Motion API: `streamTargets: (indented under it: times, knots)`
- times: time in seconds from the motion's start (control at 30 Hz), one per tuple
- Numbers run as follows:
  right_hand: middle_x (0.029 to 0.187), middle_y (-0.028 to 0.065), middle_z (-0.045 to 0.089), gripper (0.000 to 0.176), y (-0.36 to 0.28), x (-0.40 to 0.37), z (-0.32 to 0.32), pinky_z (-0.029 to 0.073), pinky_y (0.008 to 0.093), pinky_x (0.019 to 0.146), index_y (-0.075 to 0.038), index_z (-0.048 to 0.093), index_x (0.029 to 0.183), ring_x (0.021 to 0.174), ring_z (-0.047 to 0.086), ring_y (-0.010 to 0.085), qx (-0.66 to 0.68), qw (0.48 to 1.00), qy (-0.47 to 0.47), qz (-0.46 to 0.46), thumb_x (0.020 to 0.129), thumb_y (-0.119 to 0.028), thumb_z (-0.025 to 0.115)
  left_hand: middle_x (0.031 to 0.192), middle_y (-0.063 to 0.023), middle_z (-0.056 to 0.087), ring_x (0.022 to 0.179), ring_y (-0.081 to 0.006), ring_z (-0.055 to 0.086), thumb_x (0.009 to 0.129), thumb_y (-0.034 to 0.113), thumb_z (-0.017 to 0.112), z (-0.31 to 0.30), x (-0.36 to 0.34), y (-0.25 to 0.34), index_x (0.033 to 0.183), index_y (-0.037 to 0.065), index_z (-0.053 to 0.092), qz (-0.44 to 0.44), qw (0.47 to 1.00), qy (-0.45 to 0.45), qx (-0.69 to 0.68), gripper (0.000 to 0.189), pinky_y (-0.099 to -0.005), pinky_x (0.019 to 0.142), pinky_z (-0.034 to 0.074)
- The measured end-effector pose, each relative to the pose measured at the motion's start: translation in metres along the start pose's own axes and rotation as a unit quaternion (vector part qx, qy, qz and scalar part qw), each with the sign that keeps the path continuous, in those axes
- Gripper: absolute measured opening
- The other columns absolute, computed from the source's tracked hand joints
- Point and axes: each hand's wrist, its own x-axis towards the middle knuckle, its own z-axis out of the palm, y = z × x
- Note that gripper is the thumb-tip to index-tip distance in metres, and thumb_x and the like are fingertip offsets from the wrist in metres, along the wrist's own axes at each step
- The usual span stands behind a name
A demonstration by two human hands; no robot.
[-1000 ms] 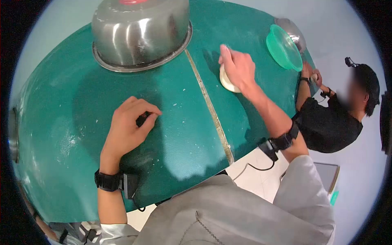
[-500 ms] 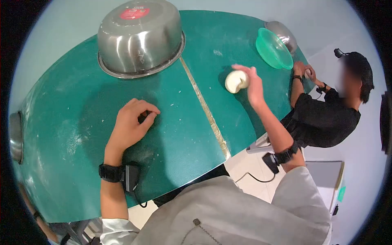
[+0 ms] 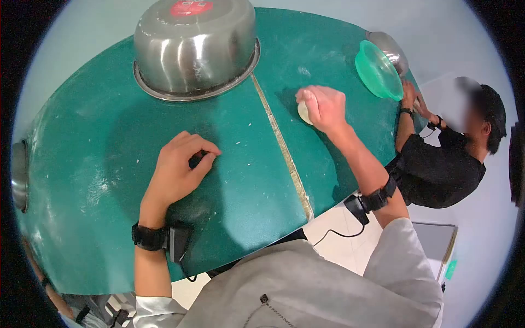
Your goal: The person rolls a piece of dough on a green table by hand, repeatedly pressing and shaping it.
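Observation:
A pale ball of dough point(image 3: 305, 113) lies on the green table point(image 3: 262, 180), right of the seam strip. My right hand point(image 3: 324, 108) is curled over it with the fingers wrapped down on its top and right side, so only its left and lower edge shows. My left hand point(image 3: 186, 164) rests on the table left of the strip, thumb and index finger tips close together in a loose pinch. Whether something small sits between them is hidden.
A large upturned steel basin point(image 3: 194, 54) stands at the back. A green plastic bowl point(image 3: 377, 70) and a steel bowl point(image 3: 395, 52) are at the far right, beside a person in black point(image 3: 440, 169). Another steel bowl point(image 3: 19, 175) is at the left edge.
My right hand has moved from beside the dough onto it and its fingers have curled round. The left hand has hardly moved. The view has shifted slightly.

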Motion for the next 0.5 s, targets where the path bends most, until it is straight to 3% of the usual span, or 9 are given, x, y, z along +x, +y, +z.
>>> streamTargets:
  times: [0.07,0.23,0.33,0.43,0.47,0.5]
  knots:
    - [0.072,0.0081,0.071,0.041,0.008,0.012,0.011,0.054,0.0415,0.062,-0.010,0.072,0.082,0.064,0.069,0.0304,-0.054,0.995,-0.052,0.058,0.105,-0.027,0.043,0.090,-0.0063,0.070,0.085,-0.0241,0.062,0.087,0.004,0.073,-0.002,0.001,0.003,0.095,0.007,0.074,-0.004,1.000,-0.007,0.000,0.009,-0.0343,0.074,0.050]
    - [0.069,0.0126,0.068,0.045,0.033,0.025,0.028,0.053,0.0446,0.060,-0.009,0.073,0.082,0.063,0.068,0.0347,-0.065,0.992,0.006,0.112,0.107,-0.027,0.040,0.084,-0.0065,0.068,0.079,-0.0252,0.059,0.087,0.005,0.071,0.002,0.003,0.004,0.094,0.007,0.073,0.001,1.000,0.007,-0.015,0.008,-0.0367,0.070,0.049]
    - [0.070,0.0146,0.069,0.045,0.036,0.027,0.030,0.053,0.0460,0.062,-0.012,0.074,0.084,0.064,0.068,0.0369,-0.084,0.974,0.044,0.207,0.107,-0.030,0.040,0.084,-0.0064,0.068,0.080,-0.0249,0.060,0.086,0.005,0.071,0.000,0.001,0.005,0.095,0.007,0.074,0.018,1.000,0.011,-0.005,0.009,-0.0366,0.069,0.049]
    - [0.075,0.0143,0.072,0.039,0.031,0.021,0.025,0.056,0.0506,0.065,-0.017,0.075,0.087,0.068,0.071,0.0382,-0.094,0.961,0.073,0.249,0.105,-0.034,0.045,0.085,-0.0061,0.069,0.080,-0.0243,0.060,0.087,0.005,0.071,-0.002,-0.001,0.006,0.096,0.007,0.074,-0.017,0.999,0.013,-0.025,0.009,-0.0367,0.070,0.049]
    - [0.083,0.0144,0.075,0.041,0.028,0.018,0.020,0.056,0.0517,0.072,-0.018,0.077,0.093,0.077,0.073,0.0373,-0.061,0.960,0.058,0.266,0.106,-0.037,0.043,0.091,-0.0061,0.071,0.085,-0.0242,0.062,0.089,0.006,0.070,-0.004,-0.002,0.005,0.096,0.007,0.074,-0.015,1.000,-0.010,-0.007,0.008,-0.0359,0.075,0.050]
    - [0.083,0.0144,0.075,0.041,0.024,0.024,0.018,0.056,0.0517,0.072,-0.018,0.077,0.093,0.077,0.073,0.0373,-0.061,0.962,0.063,0.259,0.106,-0.037,0.043,0.098,-0.0060,0.072,0.090,-0.0240,0.064,0.091,0.007,0.070,-0.006,-0.002,0.003,0.097,0.007,0.073,-0.014,0.999,-0.033,0.012,0.007,-0.0352,0.080,0.051]
